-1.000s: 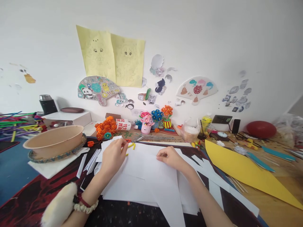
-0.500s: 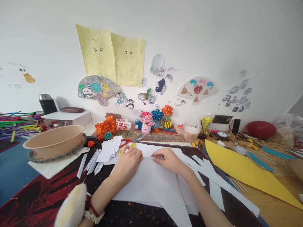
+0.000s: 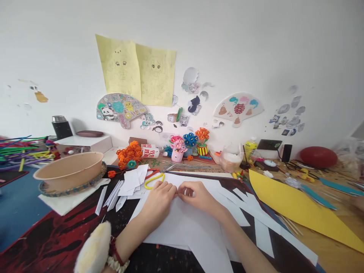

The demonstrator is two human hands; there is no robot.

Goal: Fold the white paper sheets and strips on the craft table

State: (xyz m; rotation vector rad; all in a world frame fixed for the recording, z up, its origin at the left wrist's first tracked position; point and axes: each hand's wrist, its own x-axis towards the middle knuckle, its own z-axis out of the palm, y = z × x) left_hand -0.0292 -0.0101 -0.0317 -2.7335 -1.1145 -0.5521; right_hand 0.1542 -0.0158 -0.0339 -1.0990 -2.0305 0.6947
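A white paper sheet (image 3: 182, 227) lies in front of me over other white sheets on the dark mat. My left hand (image 3: 162, 195) is closed at the sheet's far edge, its fingers curled down onto the paper. Close against it, my right hand (image 3: 196, 195) pinches at the same edge, thumb and forefinger making a ring. The fingertips of both hands meet, and the bit of paper between them is mostly hidden. Just beyond my left hand lie scissors with yellow handles (image 3: 149, 182). Small cut white papers (image 3: 135, 180) are piled to the left.
Left stands a beige basin (image 3: 68, 167); folded paper strips (image 3: 113, 193) lie nearer. White strips (image 3: 263, 235) and a large yellow sheet (image 3: 301, 208) spread to the right. Orange pipe-cleaner flowers (image 3: 131, 153) and small flower pots (image 3: 203, 149) line the back by the wall.
My right hand has shifted left, so the fingertips now meet where a gap showed the paper's edge. The thin grey edge under my right fingers no longer shows. The view has tilted slightly.
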